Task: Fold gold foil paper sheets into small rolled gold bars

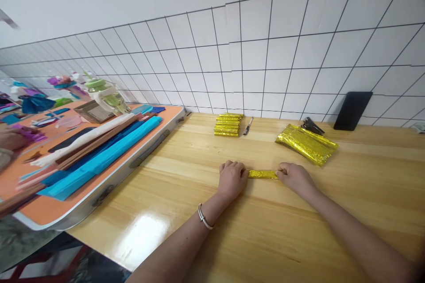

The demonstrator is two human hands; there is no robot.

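A narrow strip of shiny gold foil [263, 174] lies flat across the wooden table [186, 185], stretched between both hands. My left hand [233, 178], with a silver bracelet on its wrist, has its fingers closed on the strip's left end. At the right end, my right hand [294, 177] pinches the foil between thumb and fingers. Behind the hands sits a stack of folded gold foil pieces [228, 124], with a pen [248, 126] beside it. A flat gold foil packet [307, 143] rests at the right, close to a black clip [312, 126].
A dark phone [353, 110] leans on the tiled wall. On the left, an orange-topped table [43, 210] holds blue, brown and white paper rolls [109, 154], a cardboard box [94, 111] and a green-lidded bottle [108, 97]. Another person's hand [15, 141] shows at the left edge.
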